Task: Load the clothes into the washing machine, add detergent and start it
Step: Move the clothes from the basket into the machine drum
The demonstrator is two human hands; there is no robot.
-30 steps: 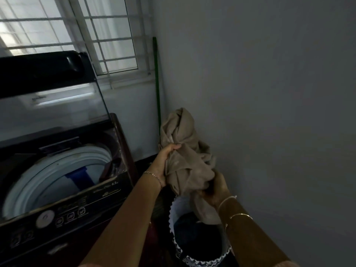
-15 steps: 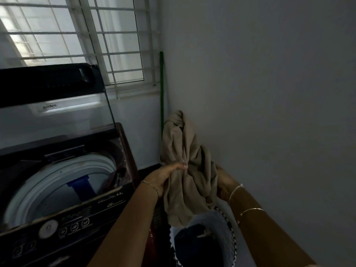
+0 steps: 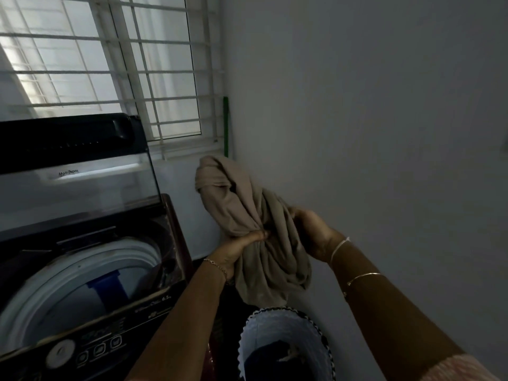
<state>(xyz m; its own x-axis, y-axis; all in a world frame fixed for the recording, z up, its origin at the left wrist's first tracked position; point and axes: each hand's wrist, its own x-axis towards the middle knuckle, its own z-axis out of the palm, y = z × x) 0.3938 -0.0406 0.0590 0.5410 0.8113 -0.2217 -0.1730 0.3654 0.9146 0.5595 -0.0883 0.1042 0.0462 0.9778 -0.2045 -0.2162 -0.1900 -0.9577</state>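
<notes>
Centre of frame: left hand (image 3: 239, 251) and right hand (image 3: 310, 232) both clutch a bunched beige garment (image 3: 247, 204) above the basket (image 3: 261, 339), where dark clothes (image 3: 269, 361) remain, beside the open washer (image 3: 82, 265) at lower left, its drum partly cut off, so loading seems barely begun, detergent and start pending.

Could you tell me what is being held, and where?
The bunched beige cloth garment: left hand grips its gathered middle, right hand its right side.
</notes>
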